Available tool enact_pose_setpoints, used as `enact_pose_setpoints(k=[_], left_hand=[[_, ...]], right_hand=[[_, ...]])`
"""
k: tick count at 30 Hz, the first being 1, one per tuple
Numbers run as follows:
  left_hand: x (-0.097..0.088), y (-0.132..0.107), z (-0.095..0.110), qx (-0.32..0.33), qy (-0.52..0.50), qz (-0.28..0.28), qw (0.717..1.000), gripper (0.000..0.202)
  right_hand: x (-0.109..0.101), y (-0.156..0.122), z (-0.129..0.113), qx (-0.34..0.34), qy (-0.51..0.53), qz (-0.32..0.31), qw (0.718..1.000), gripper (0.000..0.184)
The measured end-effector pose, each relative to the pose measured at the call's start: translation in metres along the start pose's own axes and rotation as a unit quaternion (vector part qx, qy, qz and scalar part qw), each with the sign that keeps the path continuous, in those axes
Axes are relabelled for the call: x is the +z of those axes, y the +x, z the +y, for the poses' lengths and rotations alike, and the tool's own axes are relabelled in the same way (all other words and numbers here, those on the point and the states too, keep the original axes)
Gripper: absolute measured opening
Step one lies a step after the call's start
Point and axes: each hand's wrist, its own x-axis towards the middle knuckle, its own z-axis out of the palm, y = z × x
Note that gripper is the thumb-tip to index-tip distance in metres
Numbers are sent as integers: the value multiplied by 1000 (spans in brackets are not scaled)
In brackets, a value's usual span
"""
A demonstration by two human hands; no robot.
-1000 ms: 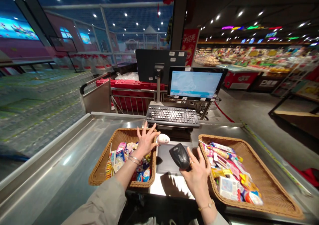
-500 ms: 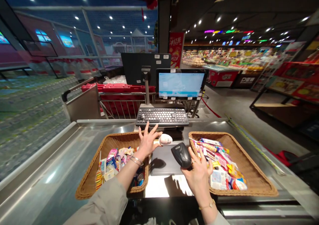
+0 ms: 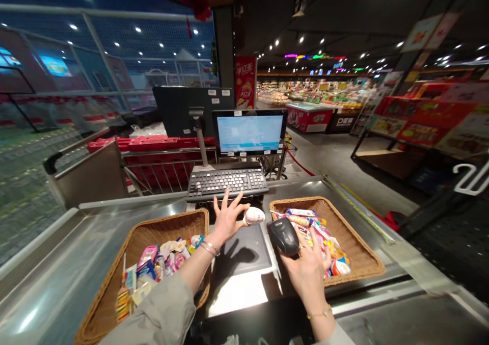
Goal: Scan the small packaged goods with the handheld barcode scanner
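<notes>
Between thumb and forefinger, my left hand (image 3: 227,220) pinches a small white egg-shaped item (image 3: 254,215) with faint print, its other fingers spread. It is held over the grey counter plate (image 3: 244,258), just in front of the keyboard. My right hand (image 3: 306,261) grips a black handheld barcode scanner (image 3: 283,236), whose head is angled toward the white item without touching it. Under my left forearm stands a wicker basket (image 3: 100,289) with assorted small packaged snacks (image 3: 160,258). Another wicker basket (image 3: 359,238) of colourful packets is behind and right of my right hand, which partly hides it.
Beyond the hands are a black keyboard (image 3: 229,181) and a lit monitor (image 3: 250,133), with a second screen (image 3: 193,111) seen from behind. Metal counter edging (image 3: 34,238) runs along the left. A cart with red contents (image 3: 153,143) stands behind the counter.
The view has turned to the right, so the counter, baskets and screens sit further left. Both hands keep their holds; the scanner now overlaps the right basket's near corner in view.
</notes>
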Motion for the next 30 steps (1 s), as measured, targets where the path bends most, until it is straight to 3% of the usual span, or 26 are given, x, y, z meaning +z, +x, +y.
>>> enact_pose_setpoints(k=[6,16,24,30], left_hand=[[18,18,23,33,-12,-6,999,49],[43,37,62,90,-33,-31,995,45],[62,45,79,129,-44,-45,990,50],[75,45,92,177,-53,-91,978,49]], right_hand=[[-5,1,25,53,-20,35,998,43],[-16,-1,62,107,-53,48,992,32],[-11,-2,91,171,-70,86,979,45],[-13,-4,101,172,-84,98,977,45]])
